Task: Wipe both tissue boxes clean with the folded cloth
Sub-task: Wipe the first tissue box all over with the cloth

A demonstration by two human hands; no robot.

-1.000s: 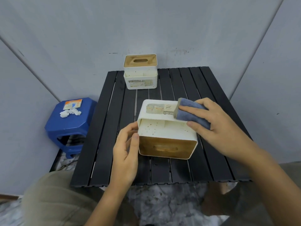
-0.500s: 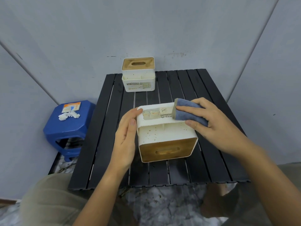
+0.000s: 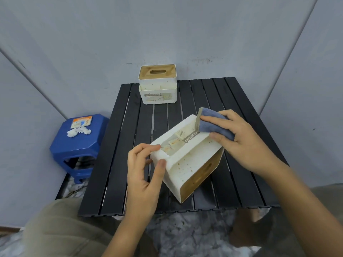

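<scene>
On the black slatted table, the near white plastic tissue box lay tipped; the left hand pinched its corner, the right hand pressed the folded blue cloth against it

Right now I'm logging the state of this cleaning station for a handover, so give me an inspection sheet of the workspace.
Surface: black slatted table, slats running away from the person.
Job's things: near tissue box lies on its side, turned diagonally, speckled with brown spots; far tissue box stands upright at the back edge; folded cloth, blue, pressed on the near box's far end.
Clutter: none on the table; white crumpled scraps and a small packet lie on the stool.
Grippers: left hand holds the near box's corner; right hand grips the cloth.
Cables: nothing seen.
Surroundings: blue plastic stool at the table's left, grey walls, marbled floor.
</scene>
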